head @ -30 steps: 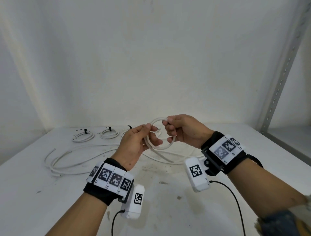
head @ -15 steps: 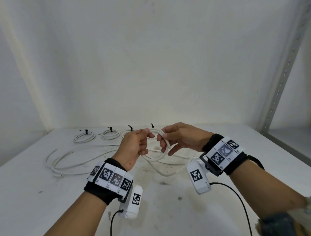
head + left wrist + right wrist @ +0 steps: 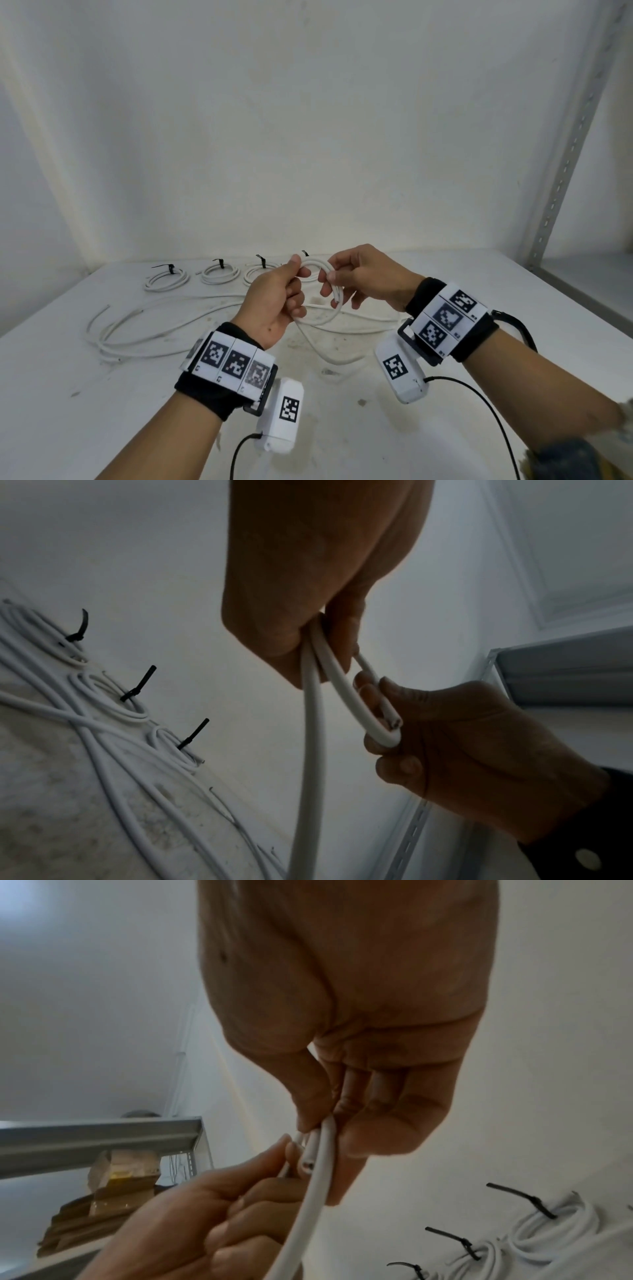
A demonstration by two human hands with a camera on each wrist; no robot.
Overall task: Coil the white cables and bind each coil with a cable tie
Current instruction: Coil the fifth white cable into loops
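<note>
Both hands hold a small loop of white cable (image 3: 317, 265) above the table. My left hand (image 3: 286, 291) pinches the loop's left side (image 3: 313, 647) between thumb and fingers. My right hand (image 3: 356, 277) grips the right side, where the cut cable end (image 3: 338, 297) points down; that end shows in the left wrist view (image 3: 394, 723) and the right wrist view (image 3: 306, 1165). The cable's free length (image 3: 322, 349) trails from the loop down onto the table. Several white coils bound with black ties (image 3: 219, 272) lie in a row at the back.
Loose white cables (image 3: 137, 329) sprawl over the left and middle of the white table (image 3: 68, 394). A slotted metal shelf post (image 3: 561, 164) stands at the right. Cardboard boxes (image 3: 113, 1183) sit behind a metal rail in the right wrist view.
The loop went from upright and round to tilted and flatter as both hands turned it. My right hand re-gripped near the cut end. More cable slack lies on the table.
</note>
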